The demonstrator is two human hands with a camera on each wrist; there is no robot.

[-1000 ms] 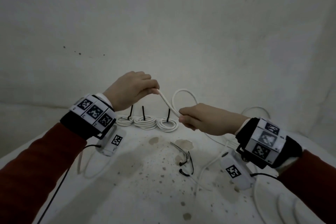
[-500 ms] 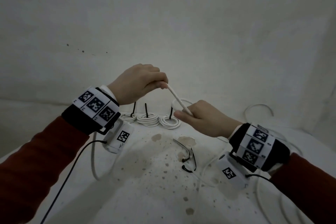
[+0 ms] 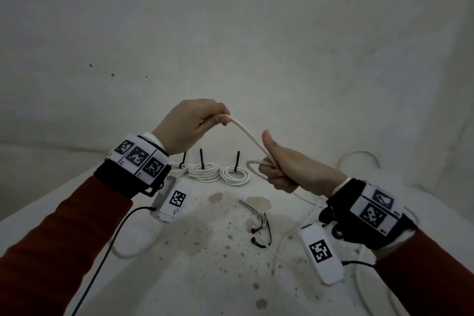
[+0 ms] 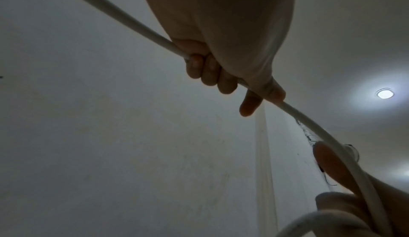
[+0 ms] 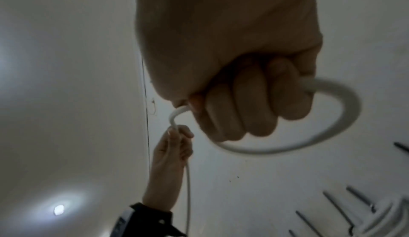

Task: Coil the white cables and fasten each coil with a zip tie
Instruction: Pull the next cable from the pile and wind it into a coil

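A white cable [image 3: 250, 137] runs taut between both hands above the table. My left hand [image 3: 195, 126] grips it, raised at centre left; in the left wrist view the cable [image 4: 132, 23] passes through the curled fingers [image 4: 205, 69]. My right hand [image 3: 279, 169] is closed round a small loop of the same cable [image 3: 252, 165], thumb up. The right wrist view shows the fist [image 5: 243, 104] with the loop [image 5: 332, 118] curving round it. Three finished coils [image 3: 205, 173] with upright black zip ties lie behind the hands. Loose black zip ties [image 3: 259, 223] lie on the table.
The speckled white table [image 3: 179, 277] meets a white wall right behind the coils. More loose white cable [image 3: 359, 161] trails over the table's right side and under my right wrist. Black sensor cords hang from both wrist units.
My left hand rose and pulled the cable up. My right hand turned thumb-up and closed into a fist round a small loop that it had only pinched before.
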